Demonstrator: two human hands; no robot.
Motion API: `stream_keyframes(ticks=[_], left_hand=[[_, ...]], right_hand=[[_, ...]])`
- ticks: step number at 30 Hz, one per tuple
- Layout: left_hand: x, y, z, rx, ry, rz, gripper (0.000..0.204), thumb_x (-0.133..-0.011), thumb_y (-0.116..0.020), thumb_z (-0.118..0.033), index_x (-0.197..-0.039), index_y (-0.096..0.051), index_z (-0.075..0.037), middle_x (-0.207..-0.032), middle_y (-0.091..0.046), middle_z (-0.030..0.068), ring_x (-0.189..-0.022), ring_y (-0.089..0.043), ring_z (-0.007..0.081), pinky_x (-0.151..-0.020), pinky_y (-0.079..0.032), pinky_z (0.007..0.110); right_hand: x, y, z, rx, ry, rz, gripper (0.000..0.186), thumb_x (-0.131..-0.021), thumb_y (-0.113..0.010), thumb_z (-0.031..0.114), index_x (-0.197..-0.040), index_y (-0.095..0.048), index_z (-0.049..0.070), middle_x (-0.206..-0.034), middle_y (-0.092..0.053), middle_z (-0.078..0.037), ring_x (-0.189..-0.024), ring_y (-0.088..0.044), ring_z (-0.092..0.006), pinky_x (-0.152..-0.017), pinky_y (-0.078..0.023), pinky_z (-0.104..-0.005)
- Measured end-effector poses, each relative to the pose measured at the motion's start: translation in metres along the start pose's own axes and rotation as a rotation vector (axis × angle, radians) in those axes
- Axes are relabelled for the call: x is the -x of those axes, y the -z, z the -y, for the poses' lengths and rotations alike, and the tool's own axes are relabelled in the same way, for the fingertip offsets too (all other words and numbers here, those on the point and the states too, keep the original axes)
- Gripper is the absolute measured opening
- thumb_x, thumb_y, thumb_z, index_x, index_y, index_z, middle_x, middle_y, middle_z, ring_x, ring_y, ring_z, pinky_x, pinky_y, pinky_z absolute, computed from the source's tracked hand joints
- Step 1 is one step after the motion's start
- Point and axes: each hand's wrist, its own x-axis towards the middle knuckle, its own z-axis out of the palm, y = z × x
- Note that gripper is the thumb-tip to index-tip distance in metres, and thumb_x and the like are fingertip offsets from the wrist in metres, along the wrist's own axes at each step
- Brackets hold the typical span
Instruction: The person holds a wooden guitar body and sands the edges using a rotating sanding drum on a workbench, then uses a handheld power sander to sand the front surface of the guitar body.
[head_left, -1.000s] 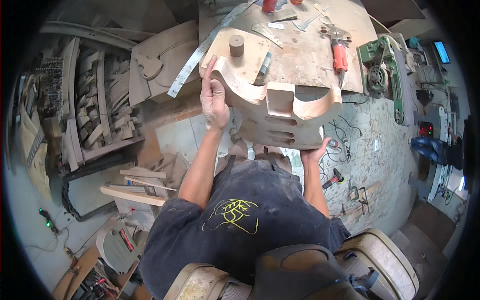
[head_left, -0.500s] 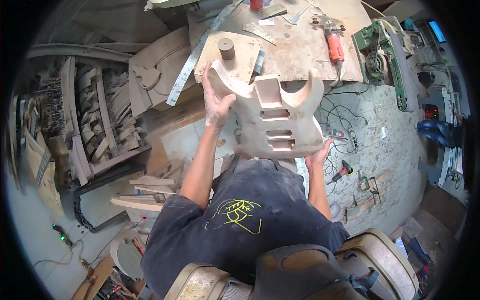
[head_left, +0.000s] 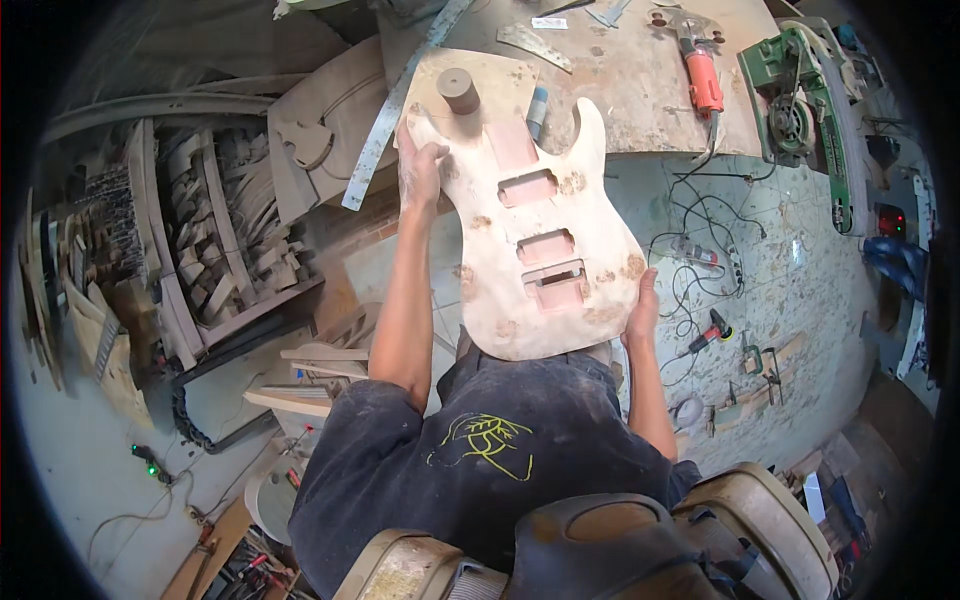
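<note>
An unfinished pale wooden guitar body [head_left: 502,260] is held up between my hands, its broad face turned toward me. Several routed pockets run down its middle, and brown patches mark the surface. Gripping the upper left horn is my left hand [head_left: 418,175], thumb on the face and fingers behind it. My right hand [head_left: 642,310] holds the lower right edge; most of its fingers are hidden behind the wood. The lower end of the body is close to my dark shirt. Just beyond the left horn, a brown cylinder [head_left: 458,90] stands on a square board [head_left: 425,85].
A red power tool [head_left: 704,85] lies on the workbench [head_left: 625,110], with a green belt machine [head_left: 790,115] to its right. A long metal ruler [head_left: 385,130] overhangs the bench. Offcuts fill a rack [head_left: 180,250] at left; cables [head_left: 690,225] and another tool [head_left: 712,328] lie on the floor.
The guitar body has tilted so its face shows more fully, with its lower end nearer to me. Both hands keep their hold. The bench has shifted slightly in view.
</note>
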Motion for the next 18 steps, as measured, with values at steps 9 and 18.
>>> stream_keyframes(ticks=[9,18], left_hand=[[-0.021,0.013,0.013,-0.12,-0.045,0.066,0.079,-0.084,-0.053,-0.008,-0.155,-0.021,0.008,-0.155,-0.039,0.0214,-0.14,-0.043,0.0251,-0.114,-0.033,0.032],[-0.048,0.026,0.02,-0.203,-0.078,0.15,0.081,-0.086,-0.058,-0.009,-0.156,-0.02,0.006,-0.154,-0.041,0.0209,-0.14,-0.044,0.026,-0.115,-0.032,0.033]], right_hand=[[0.028,-0.043,-0.001,-0.099,0.023,-0.087,0.07,-0.102,-0.049,0.054,-0.131,-0.054,-0.01,-0.122,-0.065,-0.015,-0.106,-0.065,-0.0207,-0.092,-0.052,-0.0336],[0.023,-0.054,0.009,-0.149,-0.023,-0.043,0.073,-0.101,-0.048,0.056,-0.135,-0.051,-0.008,-0.126,-0.063,-0.015,-0.111,-0.064,-0.021,-0.094,-0.051,-0.0337]])
